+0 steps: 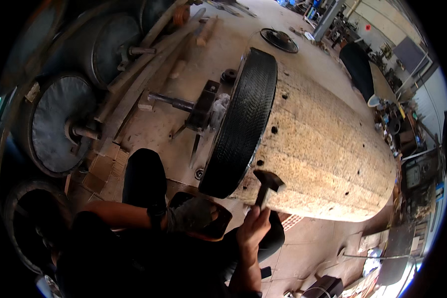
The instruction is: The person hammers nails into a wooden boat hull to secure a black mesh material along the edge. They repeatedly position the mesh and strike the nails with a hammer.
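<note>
My right hand (253, 231) is wrapped round the handle of a hammer (269, 181), whose dark metal head stands in front of the lower side of a large drum (323, 139). The drum's body is pale, rough and wood-like, dotted with several dark holes. Round its left end runs a wide black ribbed band (243, 124). From that end a metal shaft (171, 102) with a dark block sticks out. My left hand (191, 214), in a dark glove, is at a dark open box (224, 222) in my lap; shadow hides what its fingers do.
Several dark metal drums (62, 124) with shafts stand along the left, beside long wooden beams (134, 84). A round black disc (279, 39) lies on the floor beyond. Cluttered shelves and machinery (414, 174) line the right. Flattened cardboard (102, 171) lies near my left knee.
</note>
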`<state>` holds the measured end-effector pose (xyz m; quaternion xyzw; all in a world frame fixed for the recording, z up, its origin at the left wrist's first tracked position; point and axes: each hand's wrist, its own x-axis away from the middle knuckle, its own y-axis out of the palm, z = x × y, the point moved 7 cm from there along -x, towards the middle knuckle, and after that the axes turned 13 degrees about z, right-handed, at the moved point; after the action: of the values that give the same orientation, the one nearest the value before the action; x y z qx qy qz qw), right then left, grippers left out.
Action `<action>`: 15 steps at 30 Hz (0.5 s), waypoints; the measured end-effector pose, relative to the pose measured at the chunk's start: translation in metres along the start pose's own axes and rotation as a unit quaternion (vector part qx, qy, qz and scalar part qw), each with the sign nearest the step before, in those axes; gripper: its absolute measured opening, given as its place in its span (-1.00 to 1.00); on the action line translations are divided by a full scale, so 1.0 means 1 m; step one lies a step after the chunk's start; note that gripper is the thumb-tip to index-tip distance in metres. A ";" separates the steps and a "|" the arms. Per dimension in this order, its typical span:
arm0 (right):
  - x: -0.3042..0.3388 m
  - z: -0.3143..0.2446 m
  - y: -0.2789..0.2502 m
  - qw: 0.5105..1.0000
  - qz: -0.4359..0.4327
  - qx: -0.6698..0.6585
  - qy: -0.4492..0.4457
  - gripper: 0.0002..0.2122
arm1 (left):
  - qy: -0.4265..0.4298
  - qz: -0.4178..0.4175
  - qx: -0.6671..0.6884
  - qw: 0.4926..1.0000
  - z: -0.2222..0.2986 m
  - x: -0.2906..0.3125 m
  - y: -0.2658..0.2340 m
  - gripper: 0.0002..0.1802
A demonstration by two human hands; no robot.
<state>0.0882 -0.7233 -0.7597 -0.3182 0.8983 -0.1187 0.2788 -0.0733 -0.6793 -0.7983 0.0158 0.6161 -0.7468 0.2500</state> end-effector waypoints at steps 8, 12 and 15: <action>-0.002 -0.001 0.013 0.998 0.012 0.059 0.020 -0.70 | 0.013 0.004 -0.019 1.000 0.008 0.020 0.043 -0.79; 0.011 -0.032 -0.016 0.988 0.103 -0.115 0.030 -0.51 | 0.038 -0.004 -0.022 0.999 0.015 0.022 0.058 -0.75; 0.011 -0.032 -0.027 0.922 0.293 -0.220 -0.127 -0.46 | 0.065 0.010 -0.011 0.998 0.013 0.025 0.065 -0.73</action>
<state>0.0762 -0.7497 -0.7273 -0.1068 0.9120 0.2103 0.3355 -0.0663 -0.7074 -0.8627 0.0678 0.6387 -0.7349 0.2177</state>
